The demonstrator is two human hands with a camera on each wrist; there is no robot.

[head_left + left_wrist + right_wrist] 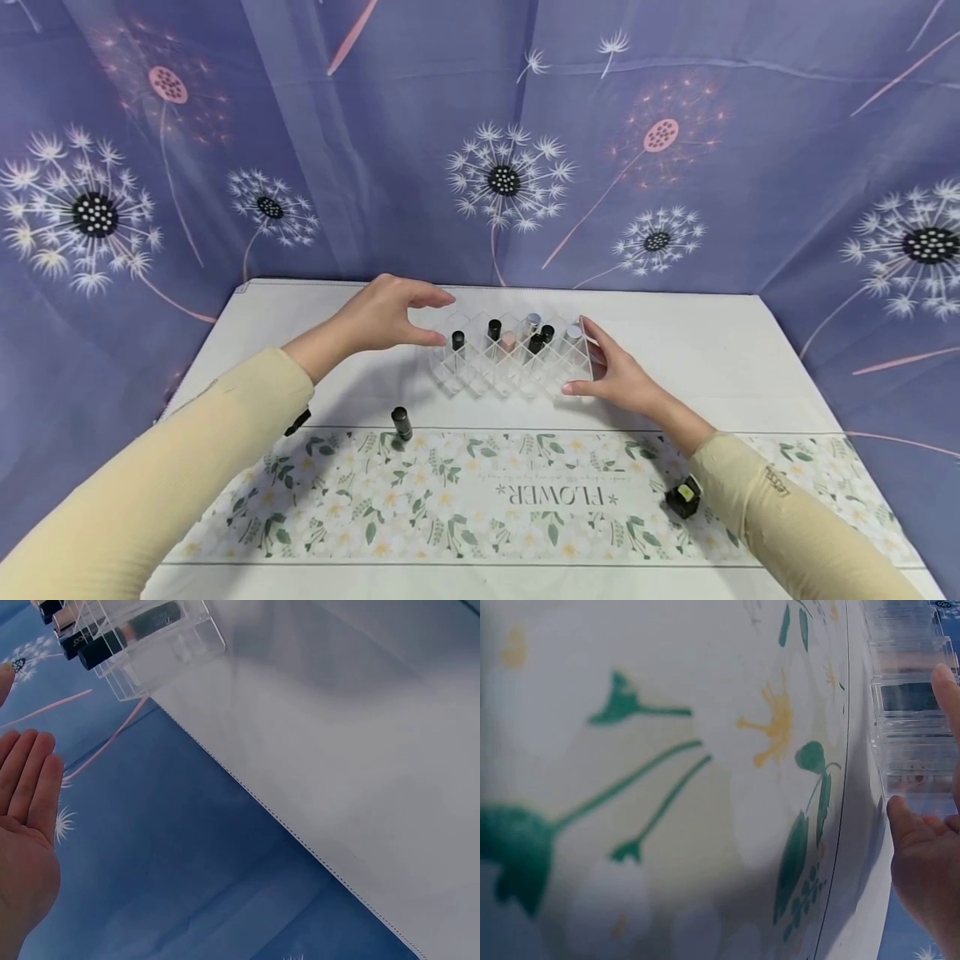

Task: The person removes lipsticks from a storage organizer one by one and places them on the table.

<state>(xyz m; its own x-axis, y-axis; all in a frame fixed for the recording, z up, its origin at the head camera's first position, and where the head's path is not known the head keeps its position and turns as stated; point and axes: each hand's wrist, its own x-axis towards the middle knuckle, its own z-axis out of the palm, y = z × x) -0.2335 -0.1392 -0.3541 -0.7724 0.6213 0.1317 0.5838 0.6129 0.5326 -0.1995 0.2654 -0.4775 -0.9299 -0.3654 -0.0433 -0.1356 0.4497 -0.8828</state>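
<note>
Clear lattice holder (480, 377), seven tubes (494, 331) visible inside; one black tube (402, 423) outside.
Right hand (621, 377): fingers gripped holder's near end. Left hand (381, 313): fingers straight, beside the opposite end. Sorting looked largely done; black tube, nearside of left fingers, was unplaced. Surface (712, 358) edge and curtain (390, 167) lay beyond both hands' fingers; open room lay nearside.

Right hand (617, 377) grips right end of clear lipstick organizer (517, 382); left hand (382, 312) beside its left end, contact unclear. One black lipstick (402, 423) stands on bench (690, 342).
</note>
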